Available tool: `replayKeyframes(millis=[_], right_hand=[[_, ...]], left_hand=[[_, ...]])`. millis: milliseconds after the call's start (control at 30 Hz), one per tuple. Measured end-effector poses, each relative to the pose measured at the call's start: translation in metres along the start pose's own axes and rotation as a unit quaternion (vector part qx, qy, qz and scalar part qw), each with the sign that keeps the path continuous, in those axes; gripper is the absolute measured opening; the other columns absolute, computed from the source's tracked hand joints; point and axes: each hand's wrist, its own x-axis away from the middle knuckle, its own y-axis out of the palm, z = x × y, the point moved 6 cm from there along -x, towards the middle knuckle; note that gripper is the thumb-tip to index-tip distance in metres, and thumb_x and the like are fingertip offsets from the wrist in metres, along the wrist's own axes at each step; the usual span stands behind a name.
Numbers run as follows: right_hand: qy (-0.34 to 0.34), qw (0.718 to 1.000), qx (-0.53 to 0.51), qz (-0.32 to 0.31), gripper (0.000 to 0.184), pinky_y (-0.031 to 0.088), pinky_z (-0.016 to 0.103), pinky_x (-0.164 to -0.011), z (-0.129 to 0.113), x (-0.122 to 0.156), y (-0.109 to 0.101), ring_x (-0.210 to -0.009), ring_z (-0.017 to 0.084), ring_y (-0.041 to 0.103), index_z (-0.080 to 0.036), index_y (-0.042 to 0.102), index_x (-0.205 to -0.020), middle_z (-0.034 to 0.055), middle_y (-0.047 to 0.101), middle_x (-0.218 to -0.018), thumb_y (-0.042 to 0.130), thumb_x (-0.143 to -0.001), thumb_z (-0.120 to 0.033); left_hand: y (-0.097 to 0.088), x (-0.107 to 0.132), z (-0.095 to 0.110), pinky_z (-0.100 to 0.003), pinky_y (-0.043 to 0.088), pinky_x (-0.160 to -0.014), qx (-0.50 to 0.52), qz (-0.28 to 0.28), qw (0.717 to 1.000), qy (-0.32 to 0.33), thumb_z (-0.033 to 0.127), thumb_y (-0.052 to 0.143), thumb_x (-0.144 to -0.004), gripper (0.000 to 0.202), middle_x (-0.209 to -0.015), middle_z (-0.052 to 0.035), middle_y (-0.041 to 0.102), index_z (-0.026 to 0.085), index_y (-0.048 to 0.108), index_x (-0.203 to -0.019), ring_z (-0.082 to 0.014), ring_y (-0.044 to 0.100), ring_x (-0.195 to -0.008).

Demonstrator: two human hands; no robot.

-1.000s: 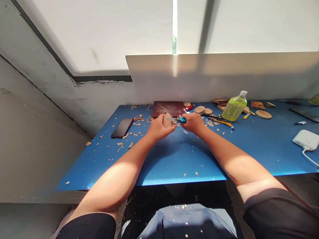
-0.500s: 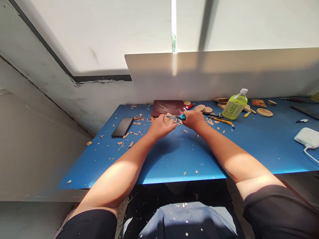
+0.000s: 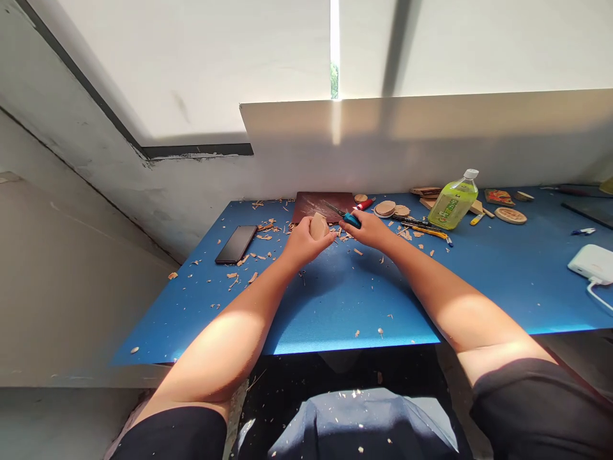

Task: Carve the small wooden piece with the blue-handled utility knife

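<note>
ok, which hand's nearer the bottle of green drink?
Right. The right hand, holding the blue-handled knife, is left of the bottle and apart from it; the left hand, holding the wood piece, is farther left, past the right hand.

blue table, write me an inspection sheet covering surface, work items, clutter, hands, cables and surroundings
Surface: blue table, strewn with wood shavings.
Work items: wood piece; blue-handled knife, blade apart from the wood.
Clutter: phone, bottle, wooden discs, white device.
Hands: left hand grips the wood piece; right hand grips the knife.
Cables: white cable at the white device, running out of frame.
Surroundings: pale panel behind the table.
</note>
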Motion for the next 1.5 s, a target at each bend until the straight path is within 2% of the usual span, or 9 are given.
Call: replayKeyframes(millis=[233,400,533,633,767,900,1167,1400,1500], right_hand=[[-0.074,0.992,-0.096,-0.039,0.060,0.045,0.030,-0.079,-0.004,0.002,0.001,-0.093,0.022,0.064,-0.020,0.070,-0.120,0.0071,0.077,-0.111,0.044,-0.107,-0.073],[-0.091,0.991,-0.072,-0.065,0.059,0.044,0.029,-0.079,-0.007,0.008,-0.001,-0.088,0.021,0.065,-0.022,0.070,-0.136,0.0065,0.079,-0.113,0.049,-0.106,-0.069],[-0.115,0.990,-0.036,-0.076,0.056,0.038,0.028,-0.074,-0.009,0.011,0.002,-0.083,0.020,0.064,-0.022,0.072,-0.133,0.0050,0.079,-0.102,0.044,-0.110,-0.065],[-0.126,0.988,-0.011,-0.083,0.058,0.035,0.028,-0.071,-0.006,0.009,0.008,-0.080,0.020,0.063,-0.021,0.074,-0.118,0.0051,0.077,-0.096,0.039,-0.111,-0.067],[-0.104,0.988,0.060,-0.102,0.064,0.031,0.030,-0.069,0.003,0.005,0.019,-0.081,0.021,0.062,-0.021,0.073,-0.103,0.0081,0.077,-0.094,0.034,-0.112,-0.071],[-0.081,0.984,0.102,-0.121,0.066,0.030,0.032,-0.068,0.005,0.004,0.024,-0.084,0.024,0.064,-0.022,0.074,-0.110,0.0102,0.078,-0.098,0.032,-0.111,-0.074],[-0.057,0.985,0.125,-0.103,0.071,0.029,0.032,-0.068,-0.001,0.004,0.024,-0.090,0.025,0.068,-0.023,0.072,-0.104,0.0106,0.080,-0.102,0.031,-0.109,-0.080],[-0.011,0.986,0.153,-0.069,0.079,0.027,0.034,-0.067,-0.006,0.004,0.013,-0.089,0.027,0.070,-0.022,0.072,-0.107,0.0123,0.080,-0.099,0.026,-0.106,-0.087],[0.001,0.984,0.166,-0.063,0.082,0.028,0.034,-0.068,-0.009,0.005,0.010,-0.090,0.029,0.070,-0.022,0.072,-0.110,0.0135,0.081,-0.102,0.024,-0.105,-0.089]], left_hand=[[-0.002,-0.006,-0.010,-0.036,0.053,-0.081,-0.002,-0.005,1.000,0.002,0.074,0.082,-0.082,0.067,-0.119,-0.0084,0.076,0.022,0.063,-0.121,-0.0272,0.071,-0.101],[-0.001,-0.006,-0.009,-0.037,0.054,-0.083,-0.006,-0.019,1.000,0.014,0.078,0.081,-0.081,0.069,-0.119,-0.0083,0.077,0.023,0.065,-0.119,-0.0284,0.071,-0.104],[0.002,-0.004,-0.009,-0.037,0.053,-0.082,0.005,-0.026,1.000,0.013,0.077,0.081,-0.081,0.069,-0.117,-0.0077,0.077,0.023,0.066,-0.121,-0.0271,0.072,-0.102],[0.004,-0.005,-0.013,-0.035,0.052,-0.079,0.013,-0.033,0.999,0.018,0.077,0.080,-0.082,0.069,-0.113,-0.0075,0.077,0.023,0.067,-0.123,-0.0259,0.071,-0.097],[0.006,-0.009,-0.019,-0.033,0.046,-0.072,0.011,-0.042,0.999,0.024,0.075,0.068,-0.092,0.058,-0.103,-0.0060,0.077,0.021,0.067,-0.112,-0.0237,0.069,-0.088],[0.005,-0.011,-0.021,-0.033,0.042,-0.069,-0.011,-0.022,1.000,0.012,0.074,0.062,-0.095,0.053,-0.092,-0.0042,0.074,0.021,0.064,-0.097,-0.0215,0.065,-0.081],[0.000,-0.006,-0.013,-0.032,0.041,-0.068,0.007,0.012,1.000,0.017,0.072,0.062,-0.096,0.051,-0.087,-0.0029,0.072,0.022,0.065,-0.095,-0.0204,0.063,-0.079],[-0.002,-0.006,-0.009,-0.032,0.041,-0.067,-0.005,0.002,1.000,0.010,0.077,0.084,-0.078,0.063,-0.097,-0.0054,0.074,0.021,0.063,-0.100,-0.0222,0.065,-0.083],[-0.002,-0.007,-0.010,-0.032,0.042,-0.067,-0.011,-0.006,1.000,0.007,0.072,0.087,-0.077,0.061,-0.099,-0.0063,0.074,0.021,0.062,-0.100,-0.0228,0.065,-0.084]])
